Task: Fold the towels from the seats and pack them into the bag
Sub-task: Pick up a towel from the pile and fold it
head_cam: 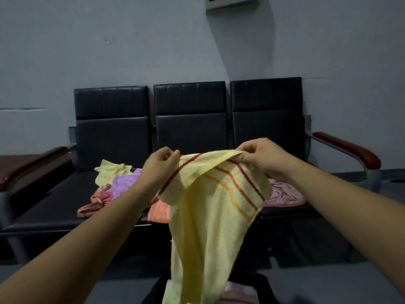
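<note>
A row of seats point(190, 132) is standing against the wall point(109, 44). A heap of towels point(125, 183) is lying across the left and middle seats, and another towel point(285, 194) is lying on the right one. In front, the left hand point(162, 163) and the right hand point(260, 156) are holding a hanging towel point(210, 216) over the bag point(266, 284) below.

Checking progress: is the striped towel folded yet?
Unfolded: the towel hangs loose, its top edge pinched by left hand and right hand.

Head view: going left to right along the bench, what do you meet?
Left armrest → purple towel → striped towel → pink towel → right armrest.
</note>
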The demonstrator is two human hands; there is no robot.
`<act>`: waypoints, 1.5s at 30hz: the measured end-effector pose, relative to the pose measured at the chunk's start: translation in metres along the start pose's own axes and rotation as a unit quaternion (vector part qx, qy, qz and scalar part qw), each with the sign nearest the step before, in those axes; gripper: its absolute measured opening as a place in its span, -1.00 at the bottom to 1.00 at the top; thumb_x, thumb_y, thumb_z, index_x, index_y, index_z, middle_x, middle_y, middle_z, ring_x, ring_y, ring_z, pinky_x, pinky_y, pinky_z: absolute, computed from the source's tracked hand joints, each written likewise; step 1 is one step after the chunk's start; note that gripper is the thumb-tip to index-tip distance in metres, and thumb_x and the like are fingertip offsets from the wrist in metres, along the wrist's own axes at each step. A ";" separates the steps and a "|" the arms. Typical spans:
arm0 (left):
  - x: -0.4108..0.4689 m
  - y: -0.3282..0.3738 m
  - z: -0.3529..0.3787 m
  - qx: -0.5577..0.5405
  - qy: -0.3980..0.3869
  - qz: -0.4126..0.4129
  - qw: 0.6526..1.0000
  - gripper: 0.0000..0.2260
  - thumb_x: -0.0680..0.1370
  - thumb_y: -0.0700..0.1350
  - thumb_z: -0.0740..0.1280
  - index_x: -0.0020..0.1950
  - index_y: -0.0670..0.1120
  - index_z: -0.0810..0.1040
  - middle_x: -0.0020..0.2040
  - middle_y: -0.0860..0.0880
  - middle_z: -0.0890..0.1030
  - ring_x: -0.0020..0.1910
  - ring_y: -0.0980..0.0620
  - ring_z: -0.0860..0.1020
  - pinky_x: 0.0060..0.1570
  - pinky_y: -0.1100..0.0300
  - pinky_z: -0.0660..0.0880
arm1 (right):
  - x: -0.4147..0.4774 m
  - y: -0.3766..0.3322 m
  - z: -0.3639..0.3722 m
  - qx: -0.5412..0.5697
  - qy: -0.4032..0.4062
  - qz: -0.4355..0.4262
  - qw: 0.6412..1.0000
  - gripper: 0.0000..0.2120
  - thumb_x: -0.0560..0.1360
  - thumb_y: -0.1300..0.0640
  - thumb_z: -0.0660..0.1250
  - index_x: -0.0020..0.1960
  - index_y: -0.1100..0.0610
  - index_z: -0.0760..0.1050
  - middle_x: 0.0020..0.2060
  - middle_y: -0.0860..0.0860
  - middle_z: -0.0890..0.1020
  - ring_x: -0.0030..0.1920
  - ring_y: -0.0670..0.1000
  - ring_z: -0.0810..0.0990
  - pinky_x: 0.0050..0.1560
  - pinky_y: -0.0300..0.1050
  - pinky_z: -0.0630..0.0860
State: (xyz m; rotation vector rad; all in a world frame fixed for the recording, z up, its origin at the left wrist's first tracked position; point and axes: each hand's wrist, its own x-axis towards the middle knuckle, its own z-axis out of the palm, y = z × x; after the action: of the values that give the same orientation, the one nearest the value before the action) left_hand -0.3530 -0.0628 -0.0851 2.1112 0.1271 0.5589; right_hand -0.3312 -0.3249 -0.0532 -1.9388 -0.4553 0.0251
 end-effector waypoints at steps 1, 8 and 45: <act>0.000 -0.002 -0.001 0.002 -0.018 0.019 1.000 -0.80 0.63 -0.01 0.32 -0.09 -0.12 0.54 -0.26 -0.05 0.59 -0.28 0.04 0.50 -0.22 0.14 0.46 | 0.000 0.002 -0.002 -0.044 0.015 -0.007 0.999 -0.89 0.51 0.01 0.48 -0.12 0.03 0.72 -0.22 -0.03 0.73 -0.16 -0.06 0.68 -0.15 -0.19 0.58; -0.034 0.024 0.024 -0.106 -0.220 0.107 0.964 -0.77 0.53 0.03 0.48 0.12 -0.03 0.60 0.00 -0.03 0.70 0.04 0.04 0.66 0.13 0.08 0.56 | 0.006 -0.012 0.023 -0.072 -0.011 -0.032 0.997 -0.84 0.44 0.04 0.55 -0.18 0.13 0.71 -0.30 0.03 0.71 -0.26 -0.08 0.67 -0.23 -0.17 0.60; 0.060 0.027 -0.037 0.345 -0.108 0.201 0.911 -0.85 0.60 -0.07 0.37 0.08 -0.05 0.70 -0.02 -0.04 0.67 -0.19 0.04 0.53 -0.14 0.22 0.44 | 0.044 0.042 -0.042 -0.096 0.210 -0.023 0.973 -0.93 0.57 0.32 0.35 -0.02 0.26 0.62 -0.38 0.10 0.60 -0.51 -0.13 0.50 -0.45 -0.30 0.46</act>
State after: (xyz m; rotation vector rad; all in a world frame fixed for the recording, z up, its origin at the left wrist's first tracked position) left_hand -0.3189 -0.0327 -0.0254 2.9084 -0.2888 0.5621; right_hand -0.2681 -0.3620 -0.0652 -2.0508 -0.2245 -0.4668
